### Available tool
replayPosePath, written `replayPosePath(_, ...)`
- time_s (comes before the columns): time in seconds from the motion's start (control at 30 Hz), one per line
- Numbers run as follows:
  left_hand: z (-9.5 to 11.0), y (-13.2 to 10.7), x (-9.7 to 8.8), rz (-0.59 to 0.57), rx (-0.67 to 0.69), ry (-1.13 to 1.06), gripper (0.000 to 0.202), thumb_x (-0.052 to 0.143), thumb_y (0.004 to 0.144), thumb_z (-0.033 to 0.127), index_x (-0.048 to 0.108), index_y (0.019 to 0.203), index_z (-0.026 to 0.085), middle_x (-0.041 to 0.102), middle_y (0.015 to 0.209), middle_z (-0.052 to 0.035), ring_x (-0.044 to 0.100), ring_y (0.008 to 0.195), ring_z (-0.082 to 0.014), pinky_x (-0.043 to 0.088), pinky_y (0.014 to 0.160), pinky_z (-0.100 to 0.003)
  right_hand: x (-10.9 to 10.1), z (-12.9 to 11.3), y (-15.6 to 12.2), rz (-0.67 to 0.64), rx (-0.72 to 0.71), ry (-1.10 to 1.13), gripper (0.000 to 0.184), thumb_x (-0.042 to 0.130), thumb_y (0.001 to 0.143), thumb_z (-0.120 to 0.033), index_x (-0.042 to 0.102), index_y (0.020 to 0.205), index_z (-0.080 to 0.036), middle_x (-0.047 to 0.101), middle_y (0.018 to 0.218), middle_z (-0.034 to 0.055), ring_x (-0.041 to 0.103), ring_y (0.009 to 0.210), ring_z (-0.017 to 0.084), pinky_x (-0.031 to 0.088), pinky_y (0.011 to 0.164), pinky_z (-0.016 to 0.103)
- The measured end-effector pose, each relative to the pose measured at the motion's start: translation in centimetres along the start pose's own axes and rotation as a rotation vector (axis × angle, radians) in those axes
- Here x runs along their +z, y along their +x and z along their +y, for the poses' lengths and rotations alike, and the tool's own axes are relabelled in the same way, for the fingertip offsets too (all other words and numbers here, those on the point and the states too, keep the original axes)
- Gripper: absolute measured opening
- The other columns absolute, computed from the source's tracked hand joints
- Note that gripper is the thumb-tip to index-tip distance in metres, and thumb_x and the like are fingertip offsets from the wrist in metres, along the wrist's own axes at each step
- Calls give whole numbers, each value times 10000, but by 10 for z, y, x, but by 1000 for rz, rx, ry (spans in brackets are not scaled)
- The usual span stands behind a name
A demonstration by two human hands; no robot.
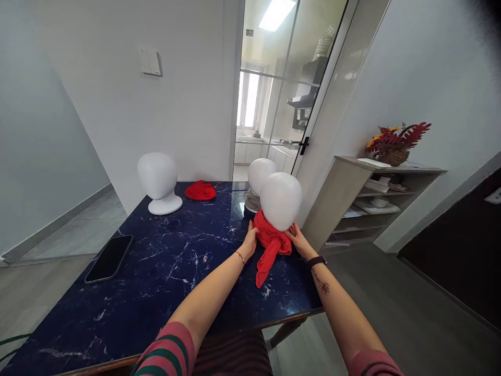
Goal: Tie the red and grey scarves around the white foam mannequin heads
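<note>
A white mannequin head (281,200) stands near the right edge of the dark blue marble table (164,271). A red scarf (270,245) is knotted around its neck, one end trailing toward me on the tabletop. My left hand (249,241) presses against the scarf's left side, fingers closed on the cloth. On the right side my right hand (298,238) holds the scarf at the base of the head. Its wrist carries a black watch.
A second white head (261,175) with a grey scarf stands just behind the first. A third white head (158,180) stands at the far left, a folded red cloth (200,190) beside it. A black phone (109,258) lies at the left edge. Shelves (364,201) stand at the right.
</note>
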State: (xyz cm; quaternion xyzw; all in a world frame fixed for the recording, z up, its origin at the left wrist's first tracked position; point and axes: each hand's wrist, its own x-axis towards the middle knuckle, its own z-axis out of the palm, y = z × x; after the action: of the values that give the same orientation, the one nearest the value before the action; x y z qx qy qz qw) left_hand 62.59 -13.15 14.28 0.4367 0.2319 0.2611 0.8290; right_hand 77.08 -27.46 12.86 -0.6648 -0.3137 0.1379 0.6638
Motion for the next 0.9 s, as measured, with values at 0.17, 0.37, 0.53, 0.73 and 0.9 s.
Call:
replayPosePath(0.17,-1,-38,-33,49,-72,341,595,521,630,144,493,1224,130,590,1167,-131,558,1045,-208,461,820,-291,17,-17,-68,506,-11,-306,707,535,721,-684,576,1139,-115,676,983,158,638,900,255,491,830,387)
replayPosePath(0.37,-2,-90,-70,-67,-44,567,415,470,685,115,519,1095,151,573,887,-24,572,655,-104,442,592,-231,74,-36,-152,-96,-39,-784,442,297,959,-486,579,1215,-262,701,791,43,653,661,202,414,573,261)
replayPosePath(0.53,23,-108,-102,-167,110,708,442,475,704,117,501,1139,193,574,921,-4,595,652,-93,450,621,-238,77,-44,-140,-57,-50,-1065,213,477,917,-310,636,858,-182,664,852,68,630,708,178,363,600,245)
replayPosePath(0.73,51,-111,-143,-126,336,907,398,422,760,145,500,1146,205,602,905,-6,603,665,-105,459,658,-261,61,-43,-120,39,56,-1269,158,477,902,-197,630,900,-156,620,857,70,581,639,135,330,565,236)
replayPosePath(0.9,62,-111,-164,-62,468,908,320,381,810,164,550,1079,202,606,860,-7,588,661,-109,461,680,-270,83,-44,-144,215,-147,-1099,229,445,931,-257,652,960,-163,565,952,103,592,823,198,428,707,279)
